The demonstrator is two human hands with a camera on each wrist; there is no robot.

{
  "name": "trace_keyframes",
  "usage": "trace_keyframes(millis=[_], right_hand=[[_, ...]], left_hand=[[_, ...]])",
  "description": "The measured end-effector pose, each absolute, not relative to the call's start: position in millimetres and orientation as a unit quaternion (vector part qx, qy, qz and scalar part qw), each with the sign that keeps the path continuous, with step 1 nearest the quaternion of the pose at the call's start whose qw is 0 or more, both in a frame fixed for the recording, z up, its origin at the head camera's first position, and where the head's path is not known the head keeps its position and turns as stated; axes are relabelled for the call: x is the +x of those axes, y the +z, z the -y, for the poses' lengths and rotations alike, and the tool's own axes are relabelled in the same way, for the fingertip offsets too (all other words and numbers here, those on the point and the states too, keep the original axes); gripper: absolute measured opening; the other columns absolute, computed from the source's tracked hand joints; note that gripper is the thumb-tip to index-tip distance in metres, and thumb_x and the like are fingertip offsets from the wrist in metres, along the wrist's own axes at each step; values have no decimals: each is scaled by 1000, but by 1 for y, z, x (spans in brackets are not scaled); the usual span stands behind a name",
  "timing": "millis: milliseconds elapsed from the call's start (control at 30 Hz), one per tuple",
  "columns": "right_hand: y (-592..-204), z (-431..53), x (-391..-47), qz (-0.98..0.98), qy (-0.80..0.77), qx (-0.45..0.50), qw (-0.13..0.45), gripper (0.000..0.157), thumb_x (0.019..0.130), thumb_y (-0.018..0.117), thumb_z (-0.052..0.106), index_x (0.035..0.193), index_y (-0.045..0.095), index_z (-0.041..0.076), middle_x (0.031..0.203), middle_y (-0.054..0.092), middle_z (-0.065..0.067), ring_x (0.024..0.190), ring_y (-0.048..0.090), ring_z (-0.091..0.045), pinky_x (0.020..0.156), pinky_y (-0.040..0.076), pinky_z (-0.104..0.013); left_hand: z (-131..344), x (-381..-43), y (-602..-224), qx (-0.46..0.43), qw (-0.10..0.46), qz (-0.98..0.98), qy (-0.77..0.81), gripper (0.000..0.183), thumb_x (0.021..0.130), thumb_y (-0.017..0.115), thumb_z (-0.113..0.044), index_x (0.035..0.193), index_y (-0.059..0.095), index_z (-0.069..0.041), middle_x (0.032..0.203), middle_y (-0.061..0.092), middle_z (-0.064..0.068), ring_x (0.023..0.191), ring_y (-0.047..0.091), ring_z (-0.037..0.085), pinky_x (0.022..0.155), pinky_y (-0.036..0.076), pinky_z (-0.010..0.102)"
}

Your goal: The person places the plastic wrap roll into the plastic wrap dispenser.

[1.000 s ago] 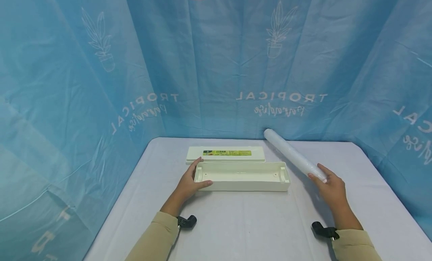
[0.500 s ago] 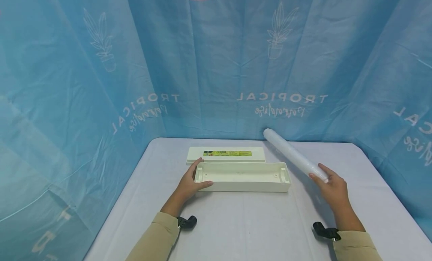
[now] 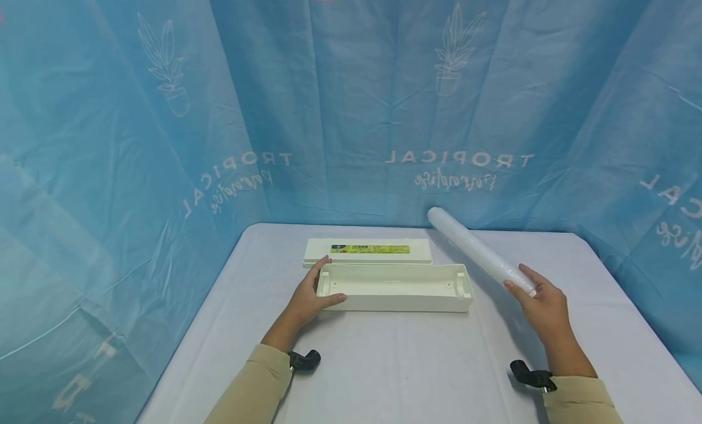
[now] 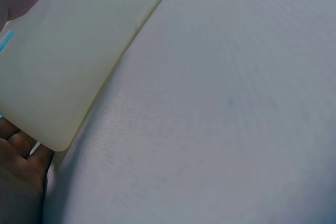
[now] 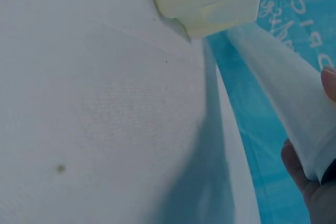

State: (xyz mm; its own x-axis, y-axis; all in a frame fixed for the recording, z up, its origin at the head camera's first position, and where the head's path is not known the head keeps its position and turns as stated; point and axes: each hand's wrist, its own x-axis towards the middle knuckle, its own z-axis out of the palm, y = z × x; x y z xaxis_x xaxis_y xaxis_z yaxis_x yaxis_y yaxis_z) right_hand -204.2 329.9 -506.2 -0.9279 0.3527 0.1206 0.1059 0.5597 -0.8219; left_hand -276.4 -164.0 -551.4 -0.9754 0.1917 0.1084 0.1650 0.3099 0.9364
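My left hand [image 3: 307,297] grips the left end of a long cream plastic box [image 3: 406,303], thumb on the front wall and fingers behind. The box stands on the table, its open side up and its inside bare. In the left wrist view, the box's front wall [image 4: 84,51] lies between thumb and fingers. My right hand [image 3: 545,308] holds the near end of a glossy white roll of plastic wrap [image 3: 477,247] between thumb and fingers. The roll [image 5: 294,82] slants up and away to the left, its far end raised right of the box.
A cream lid [image 3: 367,257] with a green and yellow label lies flat directly behind the box. White cloth covers the table [image 3: 395,363]. Blue printed curtains [image 3: 351,107] hang behind it and along both sides.
My right hand has shifted very slightly to the right with the near end of the roll of plastic wrap. My left hand and the box hold still.
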Motion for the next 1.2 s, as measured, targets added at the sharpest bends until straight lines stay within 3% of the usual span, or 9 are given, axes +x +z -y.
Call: trace_keyframes(millis=[300,667,1200], right_hand=[[-499,-328,-202,869,455,-140,136,73,102,74,34,161,41,5,157,40,-33,130,48,-55,97,46,-73],[-494,-330,-202,870,455,-140,129,79,101,72,45,162,40,5,158,39,-33,131,47,-57,97,44,-75],[-492,-327,-199,867,458,-141,134,79,100,72,48,161,42,7,157,41,-32,127,50,-53,97,47,-72]], left_hand=[[163,-275,-549,108,11,-810,576,113,79,97,-31,168,29,-22,161,42,12,128,59,29,102,52,48],[161,-275,-547,107,7,-815,569,110,81,95,-27,168,28,-17,164,39,11,134,54,32,105,50,50],[163,-275,-549,109,8,-810,575,112,80,97,-30,168,28,-20,164,40,9,132,55,30,105,50,50]])
